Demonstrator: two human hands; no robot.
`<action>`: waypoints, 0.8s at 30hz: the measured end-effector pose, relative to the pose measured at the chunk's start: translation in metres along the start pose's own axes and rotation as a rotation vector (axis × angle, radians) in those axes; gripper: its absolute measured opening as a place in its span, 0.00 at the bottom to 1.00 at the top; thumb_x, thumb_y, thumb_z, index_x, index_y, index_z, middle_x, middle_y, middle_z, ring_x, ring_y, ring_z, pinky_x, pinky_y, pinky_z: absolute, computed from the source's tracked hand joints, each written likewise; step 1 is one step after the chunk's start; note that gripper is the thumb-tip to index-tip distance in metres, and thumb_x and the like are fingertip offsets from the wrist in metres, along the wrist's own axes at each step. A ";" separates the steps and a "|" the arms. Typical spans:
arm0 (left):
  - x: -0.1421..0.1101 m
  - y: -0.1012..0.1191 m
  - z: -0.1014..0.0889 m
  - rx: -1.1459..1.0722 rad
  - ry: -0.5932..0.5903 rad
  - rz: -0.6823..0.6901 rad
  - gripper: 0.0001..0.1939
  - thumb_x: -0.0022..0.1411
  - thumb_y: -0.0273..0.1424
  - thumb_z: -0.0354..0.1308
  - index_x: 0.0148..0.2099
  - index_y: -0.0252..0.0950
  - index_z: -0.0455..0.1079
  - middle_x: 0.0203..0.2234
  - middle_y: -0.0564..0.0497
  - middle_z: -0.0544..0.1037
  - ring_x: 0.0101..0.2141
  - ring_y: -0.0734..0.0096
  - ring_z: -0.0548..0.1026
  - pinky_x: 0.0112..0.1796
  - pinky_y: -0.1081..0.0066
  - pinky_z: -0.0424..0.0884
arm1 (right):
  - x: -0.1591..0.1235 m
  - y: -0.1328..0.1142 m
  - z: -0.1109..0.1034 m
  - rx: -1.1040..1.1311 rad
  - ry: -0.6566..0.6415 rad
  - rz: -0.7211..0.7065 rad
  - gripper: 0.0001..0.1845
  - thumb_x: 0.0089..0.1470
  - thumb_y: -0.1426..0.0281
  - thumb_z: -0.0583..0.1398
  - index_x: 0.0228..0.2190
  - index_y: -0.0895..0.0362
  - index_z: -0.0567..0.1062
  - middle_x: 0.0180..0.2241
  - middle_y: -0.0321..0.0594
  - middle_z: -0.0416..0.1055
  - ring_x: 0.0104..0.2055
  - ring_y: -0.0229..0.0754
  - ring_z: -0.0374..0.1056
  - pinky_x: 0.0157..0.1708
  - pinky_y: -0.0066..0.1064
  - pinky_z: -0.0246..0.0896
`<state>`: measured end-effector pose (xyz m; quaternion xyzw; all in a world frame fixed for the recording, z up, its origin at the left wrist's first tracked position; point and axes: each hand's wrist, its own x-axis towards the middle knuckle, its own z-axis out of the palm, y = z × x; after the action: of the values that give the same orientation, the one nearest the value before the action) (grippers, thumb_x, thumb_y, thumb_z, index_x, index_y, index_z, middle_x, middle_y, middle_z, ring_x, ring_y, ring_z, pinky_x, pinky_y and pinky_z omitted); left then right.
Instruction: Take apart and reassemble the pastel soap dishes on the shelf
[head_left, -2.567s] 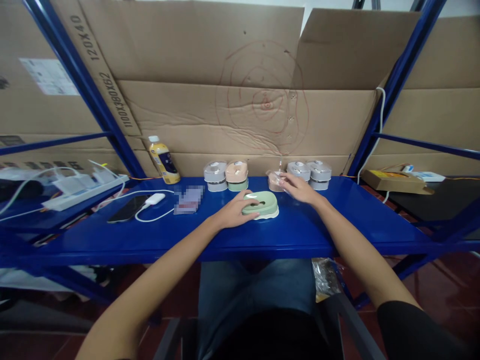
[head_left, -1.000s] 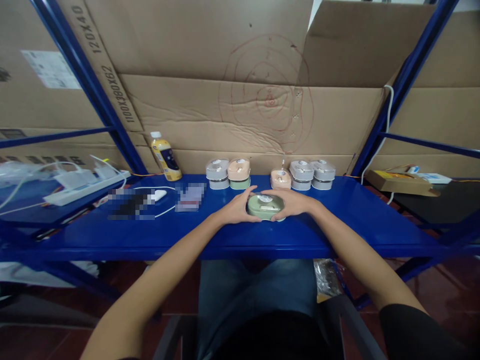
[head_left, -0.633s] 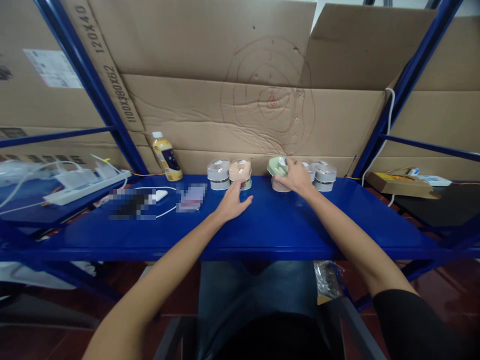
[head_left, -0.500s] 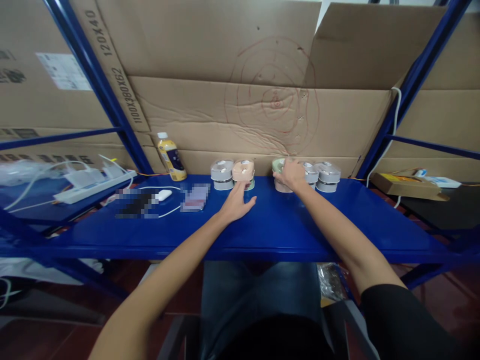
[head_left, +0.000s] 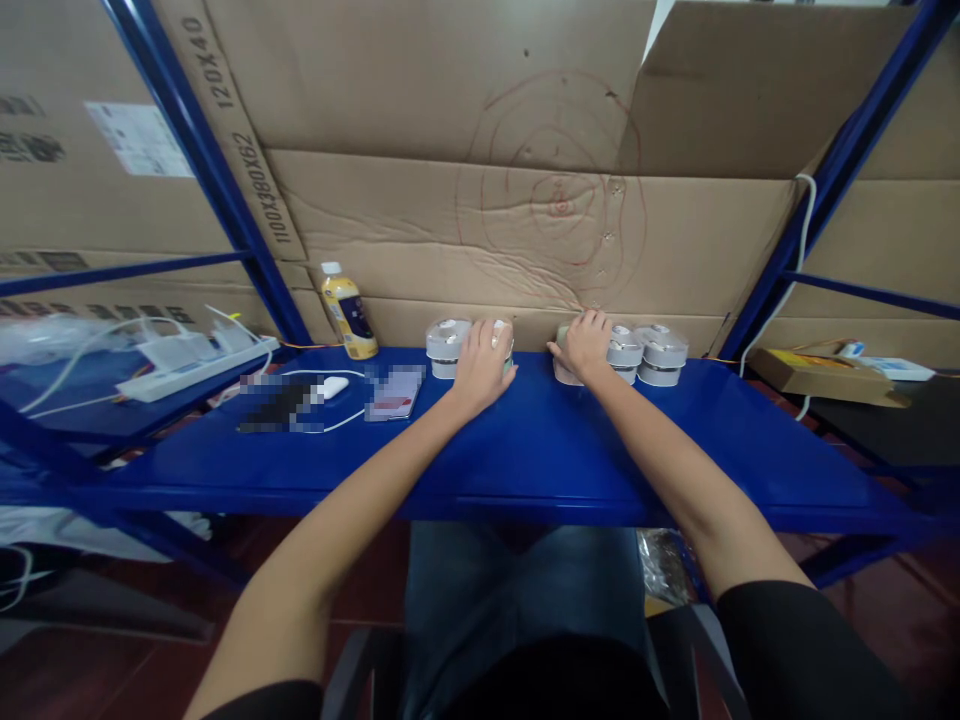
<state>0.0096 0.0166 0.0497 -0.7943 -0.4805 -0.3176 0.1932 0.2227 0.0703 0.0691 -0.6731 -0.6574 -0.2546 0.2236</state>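
My left hand lies over a peach container with its fingers across the top and its thumb at the right side. Most of that container is hidden, and a sliver of a green one shows beneath it. A stack of grey-white containers with clear lids stands just left of this hand. Farther right, my right hand is closed around a green container, its thumb on the left side. Below the green one sits a peach container. Two grey-white stacks stand to the right of that hand.
Blue shelf bears everything, with a cardboard wall behind. At left are a yellow bottle, a phone, a white case, cables and a power strip. A flat cardboard box lies at far right.
My left hand has risen from in front of the left peach-and-green stack onto its top. My right hand stays at the green container. The view has shifted slightly.
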 end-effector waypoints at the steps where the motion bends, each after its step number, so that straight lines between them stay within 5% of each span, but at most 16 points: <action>1: 0.009 -0.001 0.001 0.056 -0.020 -0.029 0.36 0.67 0.36 0.63 0.72 0.32 0.58 0.70 0.28 0.58 0.70 0.31 0.55 0.67 0.40 0.55 | -0.005 0.002 -0.003 0.021 0.023 -0.008 0.38 0.62 0.49 0.60 0.56 0.72 0.73 0.56 0.71 0.68 0.58 0.68 0.59 0.56 0.55 0.51; 5: 0.030 -0.003 0.012 0.188 -0.133 -0.155 0.36 0.68 0.42 0.64 0.72 0.36 0.61 0.69 0.29 0.60 0.68 0.26 0.56 0.64 0.36 0.53 | -0.029 0.010 -0.018 0.123 0.127 -0.103 0.30 0.67 0.53 0.54 0.51 0.68 0.76 0.54 0.67 0.68 0.57 0.68 0.59 0.55 0.56 0.52; 10: 0.031 -0.006 0.028 0.218 -0.221 -0.166 0.29 0.73 0.33 0.55 0.72 0.34 0.59 0.63 0.27 0.67 0.61 0.33 0.65 0.57 0.43 0.62 | -0.049 0.028 -0.033 0.216 0.249 -0.197 0.23 0.68 0.58 0.53 0.47 0.62 0.78 0.52 0.61 0.71 0.55 0.65 0.61 0.53 0.54 0.55; 16: 0.025 -0.005 0.027 0.236 -0.210 -0.138 0.25 0.74 0.29 0.50 0.71 0.34 0.60 0.68 0.28 0.62 0.65 0.34 0.60 0.60 0.39 0.59 | -0.052 0.047 -0.033 0.315 0.325 -0.126 0.19 0.67 0.59 0.53 0.43 0.59 0.79 0.45 0.56 0.73 0.51 0.61 0.63 0.51 0.51 0.57; 21: 0.022 0.003 0.027 0.197 -0.230 -0.143 0.28 0.71 0.30 0.59 0.70 0.37 0.60 0.67 0.32 0.63 0.65 0.35 0.59 0.57 0.38 0.66 | -0.049 0.051 -0.029 0.362 0.358 -0.085 0.17 0.66 0.60 0.54 0.40 0.57 0.79 0.43 0.54 0.73 0.49 0.59 0.64 0.49 0.50 0.58; 24: 0.023 0.003 0.028 0.171 -0.195 -0.138 0.26 0.73 0.28 0.53 0.71 0.36 0.60 0.66 0.30 0.64 0.65 0.35 0.60 0.56 0.39 0.68 | -0.048 0.052 -0.026 0.382 0.369 -0.082 0.16 0.65 0.61 0.55 0.39 0.56 0.78 0.42 0.54 0.73 0.48 0.59 0.65 0.49 0.51 0.59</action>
<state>0.0287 0.0466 0.0451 -0.7672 -0.5757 -0.2092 0.1904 0.2736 0.0148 0.0606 -0.5337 -0.6685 -0.2532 0.4519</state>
